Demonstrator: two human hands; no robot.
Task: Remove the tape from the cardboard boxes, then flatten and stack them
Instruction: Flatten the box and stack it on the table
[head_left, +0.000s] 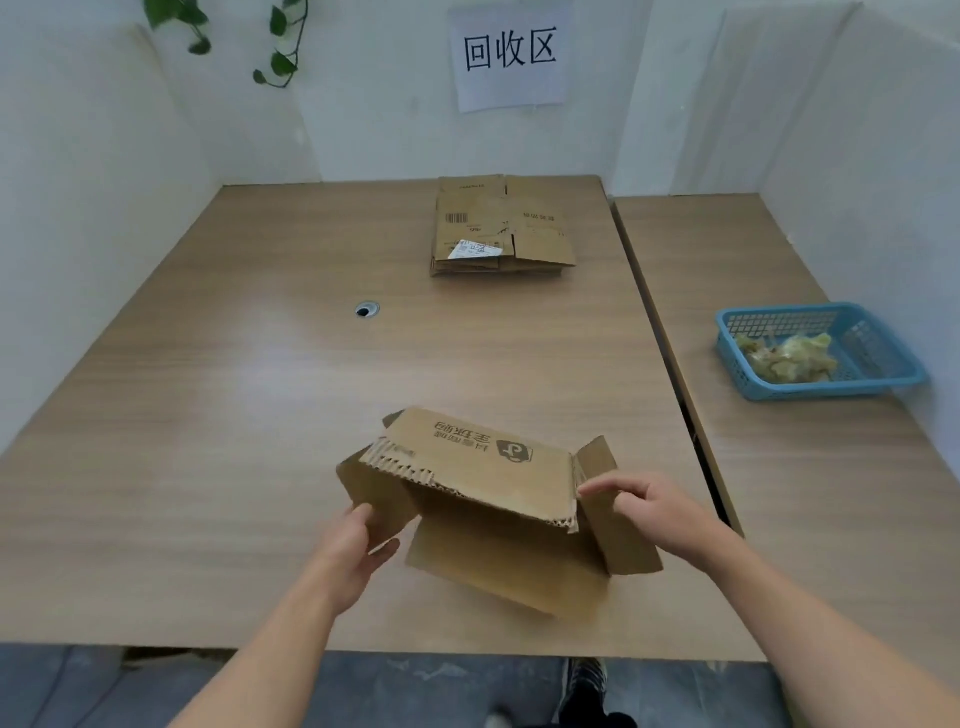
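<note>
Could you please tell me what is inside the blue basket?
Inside the blue basket lies a wad of crumpled yellowish tape. Whatever sits beneath the wad is hidden.

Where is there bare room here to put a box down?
Bare: the table's left half around the cable hole, and the strip between the held box and the flattened stack. Crowded: around that box and by the blue basket.
</note>
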